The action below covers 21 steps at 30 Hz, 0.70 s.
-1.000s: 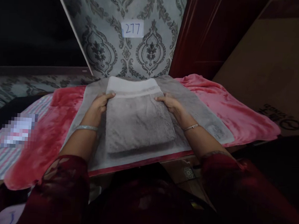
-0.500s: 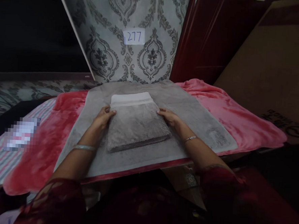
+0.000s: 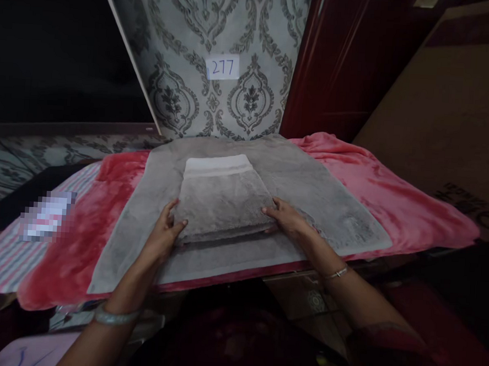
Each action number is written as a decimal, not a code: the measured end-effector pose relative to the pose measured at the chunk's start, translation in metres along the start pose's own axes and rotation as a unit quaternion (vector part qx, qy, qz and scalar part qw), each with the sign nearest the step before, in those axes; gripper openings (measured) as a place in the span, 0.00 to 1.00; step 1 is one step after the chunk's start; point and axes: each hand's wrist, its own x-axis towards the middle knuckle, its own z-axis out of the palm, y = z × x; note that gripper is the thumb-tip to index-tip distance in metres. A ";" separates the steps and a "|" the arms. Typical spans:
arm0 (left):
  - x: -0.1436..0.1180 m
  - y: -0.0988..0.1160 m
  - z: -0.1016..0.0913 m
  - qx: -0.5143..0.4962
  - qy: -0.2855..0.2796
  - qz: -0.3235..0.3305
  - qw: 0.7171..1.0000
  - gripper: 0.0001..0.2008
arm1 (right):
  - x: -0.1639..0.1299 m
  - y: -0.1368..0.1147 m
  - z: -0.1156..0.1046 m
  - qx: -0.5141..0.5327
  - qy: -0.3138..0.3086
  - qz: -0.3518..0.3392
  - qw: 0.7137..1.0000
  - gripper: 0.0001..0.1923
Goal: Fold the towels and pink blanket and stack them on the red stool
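- Left hand (image 3: pixel 163 237) and right hand (image 3: pixel 286 220) clasp the folded grey towel (image 3: pixel 222 199) at its near corners, fingertips tucked under so they're hidden.
- Towel sits between both hands on a spread grey towel (image 3: pixel 330 202), over a pink blanket (image 3: pixel 392 197).
- Room's pretty dark; a blurred patch (image 3: pixel 47 222) far left is unreadable.

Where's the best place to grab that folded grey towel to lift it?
Take the folded grey towel at its two near corners, from the sides, where the left hand and right hand sit. Its layers lie flat and stacked, so slide fingers underneath.
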 end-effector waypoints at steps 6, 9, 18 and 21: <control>-0.003 -0.014 -0.006 0.013 -0.013 0.000 1.000 0.42 | -0.011 0.012 0.007 0.002 0.009 0.015 1.000 0.32; -0.004 -0.017 -0.010 -0.009 -0.024 -0.012 1.000 0.45 | -0.012 0.014 0.007 0.003 0.011 0.010 1.000 0.31; -0.015 -0.018 -0.010 0.043 -0.065 0.025 0.997 0.53 | -0.016 0.018 0.007 0.003 0.039 0.004 0.999 0.30; -0.019 -0.025 -0.017 0.020 -0.083 0.029 0.996 0.52 | -0.016 0.021 0.006 0.006 0.043 0.003 0.999 0.29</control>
